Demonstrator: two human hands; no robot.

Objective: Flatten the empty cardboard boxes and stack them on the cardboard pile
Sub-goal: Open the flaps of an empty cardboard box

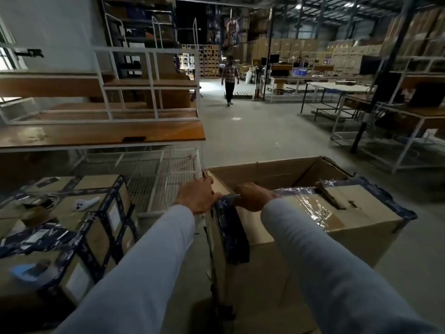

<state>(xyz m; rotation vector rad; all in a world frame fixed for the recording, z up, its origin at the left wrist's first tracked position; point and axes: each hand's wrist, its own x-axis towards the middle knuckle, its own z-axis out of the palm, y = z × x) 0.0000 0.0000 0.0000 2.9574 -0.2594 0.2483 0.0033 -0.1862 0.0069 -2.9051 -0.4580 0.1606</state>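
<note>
At our far left we are passing the taped boxes (pixel 72 213) still sealed on the floor beside the wire rack (pixel 163 174). Our left hand (pixel 198 197) is closing its grip on the near corner of the open cardboard box (pixel 277 179), fingers curled over the rim, and our right hand (pixel 255 196) is gripping the taped flap (pixel 337 208) just beside it. We are judging this as the start of flattening: next we are needing to pull the corner apart and press the walls down.
</note>
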